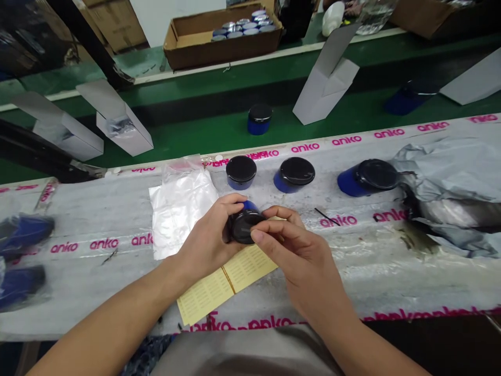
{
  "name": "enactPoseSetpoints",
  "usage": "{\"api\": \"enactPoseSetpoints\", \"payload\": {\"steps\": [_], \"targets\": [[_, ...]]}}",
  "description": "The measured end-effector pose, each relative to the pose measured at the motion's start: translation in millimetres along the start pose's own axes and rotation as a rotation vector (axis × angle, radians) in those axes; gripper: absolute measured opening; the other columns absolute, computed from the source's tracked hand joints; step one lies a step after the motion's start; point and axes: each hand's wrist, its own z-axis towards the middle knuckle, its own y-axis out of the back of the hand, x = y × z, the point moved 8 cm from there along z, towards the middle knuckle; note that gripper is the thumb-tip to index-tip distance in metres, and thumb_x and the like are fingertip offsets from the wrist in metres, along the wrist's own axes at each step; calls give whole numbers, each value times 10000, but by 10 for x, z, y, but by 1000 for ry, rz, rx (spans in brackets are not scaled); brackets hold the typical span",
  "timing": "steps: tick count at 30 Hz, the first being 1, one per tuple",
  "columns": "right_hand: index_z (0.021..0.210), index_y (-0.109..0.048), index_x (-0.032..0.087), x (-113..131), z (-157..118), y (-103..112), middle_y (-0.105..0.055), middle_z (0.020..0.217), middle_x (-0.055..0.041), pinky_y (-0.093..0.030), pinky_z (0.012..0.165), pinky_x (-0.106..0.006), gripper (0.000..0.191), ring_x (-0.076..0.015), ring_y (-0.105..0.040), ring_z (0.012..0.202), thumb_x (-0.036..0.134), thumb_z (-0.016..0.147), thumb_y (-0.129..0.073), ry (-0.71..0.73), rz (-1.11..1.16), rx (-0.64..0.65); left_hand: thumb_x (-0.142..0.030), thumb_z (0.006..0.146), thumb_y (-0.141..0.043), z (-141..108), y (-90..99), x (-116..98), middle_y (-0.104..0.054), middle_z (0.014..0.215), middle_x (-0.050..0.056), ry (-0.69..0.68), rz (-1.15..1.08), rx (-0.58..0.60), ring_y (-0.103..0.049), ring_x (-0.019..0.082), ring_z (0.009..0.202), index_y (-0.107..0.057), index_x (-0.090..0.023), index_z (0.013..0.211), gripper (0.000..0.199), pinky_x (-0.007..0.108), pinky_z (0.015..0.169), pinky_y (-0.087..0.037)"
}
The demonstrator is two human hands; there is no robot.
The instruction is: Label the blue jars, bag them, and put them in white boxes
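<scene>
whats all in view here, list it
held blue jar: 1, blue, black lid, in both hands
jars on bench: 3, blue, black lids, beyond hands
jars on green belt: 2, blue, black lids, farther back
bagged blue items: 2, blue, bench left
cartons: 4, white, on belt
plastic bag: 1, clear, left of hands
label sheet: 1, yellow, under hands
crumpled plastic: 1, grey, bench right
cardboard box: 1, brown, far back, holding tins
plastic bottle: 1, white, far back
left hand: 1, holding jar
right hand: 1, fingers on lid
</scene>
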Motion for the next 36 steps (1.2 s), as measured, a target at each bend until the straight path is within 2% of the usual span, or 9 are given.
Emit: {"api": "enactPoseSetpoints", "payload": {"steps": [6,12,23,36], "targets": [[796,-820,309,3,-19,-9,-588,1179,-77,-516,673,-296,82,-266,-583,1144,379,830,-793,4,-79,2,-239,887,-756,28,19,-74,-544,1412,134,-63,84,-6,-591,296,1321,-445,-311,1329,544,508,995,-581],[767,-814,314,27,-32,23,-604,1155,-72,-549,744,-308,77,-271,-573,1207,351,828,-785,40,-106,-52,-279,889,-763,34,23,-94,-552,1402,135,-69,105,-14,-596,305,1316,-445,-314,1314,532,525,981,-592],[810,-820,320,-19,-36,18,-612,1165,-54,-546,683,-288,50,-228,-631,1071,340,836,-782,46,-35,-65,-293,892,-764,41,49,-129,-569,1389,132,-112,159,-25,-610,286,1301,-453,-311,1319,529,499,975,-603],[830,-814,292,38,-73,26,-622,1156,-66,-568,675,-309,78,-231,-652,1021,345,831,-757,55,-119,-106,-264,883,-774,30,39,-115,-560,1397,129,-117,145,-22,-591,275,1328,-460,-304,1336,553,472,1003,-589]]}}
